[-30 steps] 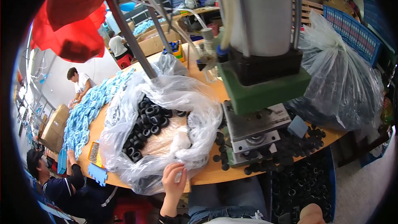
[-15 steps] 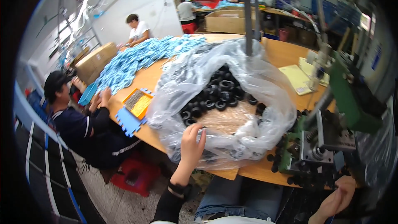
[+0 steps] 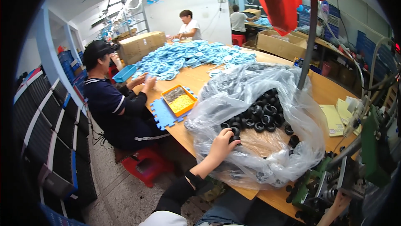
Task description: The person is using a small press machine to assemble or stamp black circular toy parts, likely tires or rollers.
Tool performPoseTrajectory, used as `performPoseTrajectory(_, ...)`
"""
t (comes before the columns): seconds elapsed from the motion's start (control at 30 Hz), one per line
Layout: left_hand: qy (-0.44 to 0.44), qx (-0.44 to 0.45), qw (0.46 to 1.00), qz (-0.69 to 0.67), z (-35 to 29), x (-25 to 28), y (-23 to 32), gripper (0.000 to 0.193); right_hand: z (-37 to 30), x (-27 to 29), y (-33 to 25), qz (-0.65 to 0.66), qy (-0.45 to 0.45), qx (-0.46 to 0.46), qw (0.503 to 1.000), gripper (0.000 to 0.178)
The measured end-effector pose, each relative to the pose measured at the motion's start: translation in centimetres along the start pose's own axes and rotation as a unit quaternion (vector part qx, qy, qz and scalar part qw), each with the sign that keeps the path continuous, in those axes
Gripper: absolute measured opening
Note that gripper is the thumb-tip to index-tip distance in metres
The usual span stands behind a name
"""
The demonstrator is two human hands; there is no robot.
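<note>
A large clear plastic bag [image 3: 209, 113] sits open on the wooden table, holding many small black ring-shaped parts [image 3: 267, 111] that look like little wheels. At its near left rim my left hand [image 3: 221, 145] has its fingers curled round one black wheel-like part [image 3: 234, 135]. Low on the right, my right hand [image 3: 338, 206] reaches up to a green and grey bench machine [image 3: 330, 184]. The machine's metal block hides its fingers, so whether they hold anything does not show. More black parts lie around the machine's base.
Left of the bag, an orange tray [image 3: 179, 99] of small pieces rests on a blue foam mat [image 3: 163, 115]. A co-worker [image 3: 106, 96] sits there beside a red stool [image 3: 148, 165]. Light-blue pieces [image 3: 184, 56] are heaped beyond. A dark post [image 3: 310, 46] rises behind the bag.
The view has swung left. My left hand has closed round a black part at the bag's rim. My right hand has moved from beside the machine up to it.
</note>
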State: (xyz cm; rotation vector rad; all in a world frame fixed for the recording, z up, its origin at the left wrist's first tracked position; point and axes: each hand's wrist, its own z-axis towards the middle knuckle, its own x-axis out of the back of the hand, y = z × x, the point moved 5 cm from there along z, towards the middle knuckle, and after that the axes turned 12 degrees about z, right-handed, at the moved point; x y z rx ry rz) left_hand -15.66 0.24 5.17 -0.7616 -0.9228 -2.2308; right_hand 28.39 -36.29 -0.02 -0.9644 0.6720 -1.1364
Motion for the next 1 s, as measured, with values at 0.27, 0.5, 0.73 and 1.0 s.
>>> performPoseTrajectory(0.27,-0.021,0.174,0.963,-0.204,0.2,-0.1,0.6,0.03,-1.3,-1.9,-3.1,-0.08,0.02,0.047,0.995,0.044)
performPoseTrajectory(0.5,-0.226,0.255,0.74,-0.579,-1.4,-1.9,10.8,0.051,-4.9,-4.1,-6.4,-0.202,0.029,0.094,0.974,0.053)
performPoseTrajectory(0.73,-0.307,0.064,0.769,-0.557,-5.8,-5.9,22.5,0.062,-9.0,1.9,-8.8,-0.075,0.071,-0.005,0.995,0.048)
performPoseTrajectory(1.0,-0.276,-0.177,0.865,-0.379,-8.1,-10.0,34.6,0.055,-18.5,15.5,-4.9,-0.168,0.196,-0.119,0.959,0.048)
